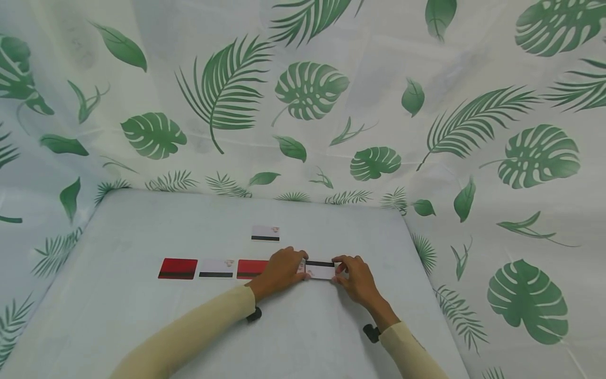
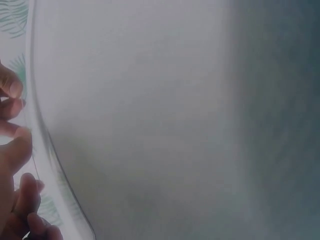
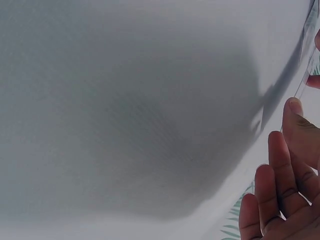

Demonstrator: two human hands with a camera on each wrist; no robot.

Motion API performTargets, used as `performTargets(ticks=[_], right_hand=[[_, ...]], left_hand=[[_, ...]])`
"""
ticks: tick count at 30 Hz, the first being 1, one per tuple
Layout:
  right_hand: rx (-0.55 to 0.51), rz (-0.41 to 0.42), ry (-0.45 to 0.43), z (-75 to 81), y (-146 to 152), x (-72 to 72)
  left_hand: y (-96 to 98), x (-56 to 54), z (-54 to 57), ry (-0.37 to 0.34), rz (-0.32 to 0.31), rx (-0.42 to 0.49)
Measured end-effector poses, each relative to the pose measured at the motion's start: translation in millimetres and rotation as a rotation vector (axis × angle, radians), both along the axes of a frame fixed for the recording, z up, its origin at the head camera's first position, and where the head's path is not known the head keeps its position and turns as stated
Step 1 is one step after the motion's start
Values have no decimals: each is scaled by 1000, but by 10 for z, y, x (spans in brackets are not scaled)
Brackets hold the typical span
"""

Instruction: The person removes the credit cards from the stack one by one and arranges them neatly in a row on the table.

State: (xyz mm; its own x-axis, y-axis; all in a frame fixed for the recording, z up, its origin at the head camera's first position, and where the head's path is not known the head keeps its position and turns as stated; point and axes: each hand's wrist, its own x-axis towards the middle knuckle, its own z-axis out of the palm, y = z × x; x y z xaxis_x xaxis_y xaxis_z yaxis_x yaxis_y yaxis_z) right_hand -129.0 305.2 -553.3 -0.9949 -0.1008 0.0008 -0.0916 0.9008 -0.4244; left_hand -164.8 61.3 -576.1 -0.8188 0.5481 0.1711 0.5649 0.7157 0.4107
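Observation:
A white card (image 1: 320, 270) with a black stripe along its far edge is between both hands, just over or on the table. My left hand (image 1: 280, 269) pinches its left side, and my right hand (image 1: 356, 279) pinches its right side between thumb and fingers. In the left wrist view the fingers (image 2: 17, 150) of the left hand appear at the left edge. The right wrist view shows the right hand's thumb (image 3: 300, 125) against the card's thin edge. Left of the left hand lies a red card (image 1: 250, 269), partly covered by it. Another card (image 1: 301, 266) is mostly hidden behind the left hand.
Farther left in the row are a white striped card (image 1: 216, 268) and a red card (image 1: 177, 268). One more white striped card (image 1: 265, 233) lies behind the row. The white table (image 1: 118, 326) meets leaf-printed sheeting (image 1: 312, 158) at its back and sides.

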Motion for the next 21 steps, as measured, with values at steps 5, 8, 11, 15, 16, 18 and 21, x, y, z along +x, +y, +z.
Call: performTargets(ticks=[5, 8, 11, 15, 16, 18, 21], right_hand=[[3, -12, -11, -4, -3, 26], [10, -10, -10, -10, -4, 42], [11, -9, -8, -12, -5, 54], [0, -11, -16, -9, -8, 66], [-2, -11, -19, -11, -8, 68], [-6, -11, -25, -16, -8, 70], [-6, -9, -28, -34, -9, 70]], left_hand=[[28, 23, -20, 0, -6, -1], [45, 30, -40, -5, -2, -16], [55, 32, -52, -3, 1, -22], [58, 39, -55, 3, -1, -16], [57, 43, -55, 5, -2, -15], [55, 52, -48, 10, -5, -14], [51, 62, -41, 20, -6, -16]])
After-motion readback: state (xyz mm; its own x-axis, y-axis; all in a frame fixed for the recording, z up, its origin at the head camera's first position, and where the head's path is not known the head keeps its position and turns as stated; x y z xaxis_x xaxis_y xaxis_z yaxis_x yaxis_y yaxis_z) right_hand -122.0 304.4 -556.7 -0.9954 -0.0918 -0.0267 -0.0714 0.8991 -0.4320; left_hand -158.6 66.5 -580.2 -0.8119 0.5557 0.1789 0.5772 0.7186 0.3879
